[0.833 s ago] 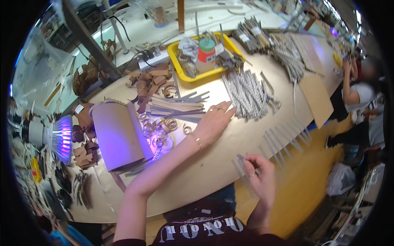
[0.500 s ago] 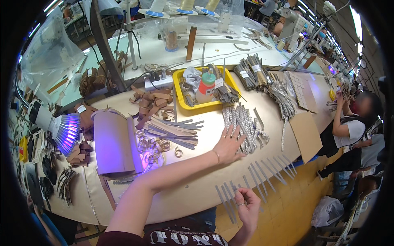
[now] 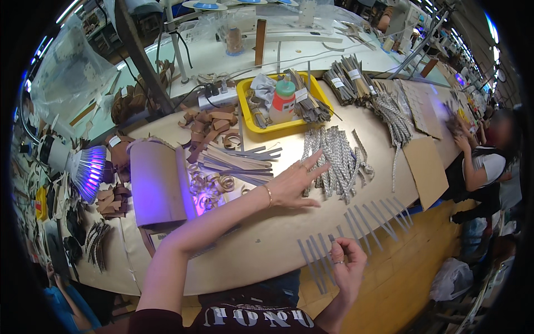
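A pile of braided grey-and-white strips (image 3: 336, 158) lies in the middle of the table. My left hand (image 3: 296, 181) is over its left side with fingers spread, holding nothing; whether the fingertips touch the braids I cannot tell. At the front edge my right hand (image 3: 349, 266) is closed in a pinch on a thin grey strip, whose tip (image 3: 332, 238) shows above the fingers. Several flat grey strips (image 3: 360, 222) lie in a row along that edge, on both sides of this hand, their ends sticking out past it.
A yellow basket (image 3: 261, 129) holds a green-topped bottle (image 3: 282, 100) and strip bundles. Left are beige and grey strips (image 3: 239, 164), curled offcuts (image 3: 214, 183), a padded brown block (image 3: 158, 183) and a lit purple lamp (image 3: 89, 172). At right stand a cardboard sheet (image 3: 425, 172) and another person (image 3: 478, 161).
My left hand has drawn back to the left from on top of the braided pile. My right hand keeps its pinch on the grey strip. The whole view has shifted slightly.
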Tool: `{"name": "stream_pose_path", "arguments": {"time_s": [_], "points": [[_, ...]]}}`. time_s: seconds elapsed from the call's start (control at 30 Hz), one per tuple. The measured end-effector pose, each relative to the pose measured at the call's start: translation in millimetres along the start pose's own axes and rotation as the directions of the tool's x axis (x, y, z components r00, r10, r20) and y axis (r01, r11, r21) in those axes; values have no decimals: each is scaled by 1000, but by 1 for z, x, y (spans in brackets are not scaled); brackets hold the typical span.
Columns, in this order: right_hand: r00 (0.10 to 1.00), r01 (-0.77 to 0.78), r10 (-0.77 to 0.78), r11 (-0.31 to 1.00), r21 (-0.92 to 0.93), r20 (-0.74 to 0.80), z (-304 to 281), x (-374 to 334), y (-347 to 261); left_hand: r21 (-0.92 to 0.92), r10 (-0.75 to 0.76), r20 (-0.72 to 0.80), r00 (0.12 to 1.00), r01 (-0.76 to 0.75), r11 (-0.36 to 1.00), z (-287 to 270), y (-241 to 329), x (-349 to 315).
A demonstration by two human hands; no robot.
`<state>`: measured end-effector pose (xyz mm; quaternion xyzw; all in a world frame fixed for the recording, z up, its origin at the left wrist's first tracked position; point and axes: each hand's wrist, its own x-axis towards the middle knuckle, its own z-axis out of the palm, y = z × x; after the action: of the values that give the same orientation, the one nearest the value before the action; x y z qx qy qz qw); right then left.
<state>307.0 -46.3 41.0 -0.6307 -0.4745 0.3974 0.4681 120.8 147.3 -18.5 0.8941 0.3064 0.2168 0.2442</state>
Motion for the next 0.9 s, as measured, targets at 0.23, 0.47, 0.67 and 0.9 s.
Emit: {"name": "stream_pose_path", "arguments": {"time_s": [0.23,0.47,0.67,0.9], "points": [[999,36,-36,999,-33,11,-3,-2,-1,675,256,230,939,-344,653,-27,-50,54],[999,53,-52,997,-60,3,2,2,-6,678,184,585,790,-601,424,2,-40,127],[999,38,-37,998,-46,30,1,4,-2,668,16,628,778,-550,500,1,-35,151],[995,87,-89,994,-71,-38,-7,2,6,610,120,615,779,-567,554,-7,-23,154]]}}
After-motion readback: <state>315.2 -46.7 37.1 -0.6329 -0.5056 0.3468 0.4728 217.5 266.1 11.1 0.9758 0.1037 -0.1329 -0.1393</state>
